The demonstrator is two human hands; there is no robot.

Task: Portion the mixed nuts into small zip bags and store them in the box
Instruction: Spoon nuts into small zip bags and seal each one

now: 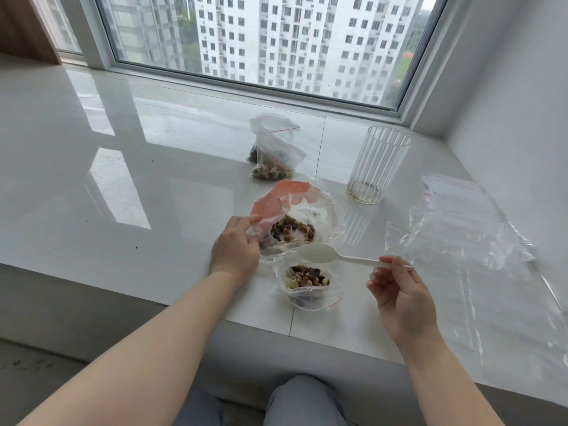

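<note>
A large clear bag with a red patch [284, 196] lies open on the white sill, with mixed nuts [292, 229] inside. My left hand [235, 245] grips its near edge. My right hand [396, 290] pinches the handle of a white plastic spoon [325, 255], whose empty bowl hovers between the big bag and a small zip bag [307, 285] holding nuts, its mouth open toward me. Two more small zip bags with nuts [273, 161] stand farther back. No box is in view.
A ribbed clear tumbler [376, 166] stands right of the bags, with crumbs at its bottom. Flat empty plastic bags [461, 241] lie spread at the right. The sill's front edge runs just below the small bag; a window closes off the back.
</note>
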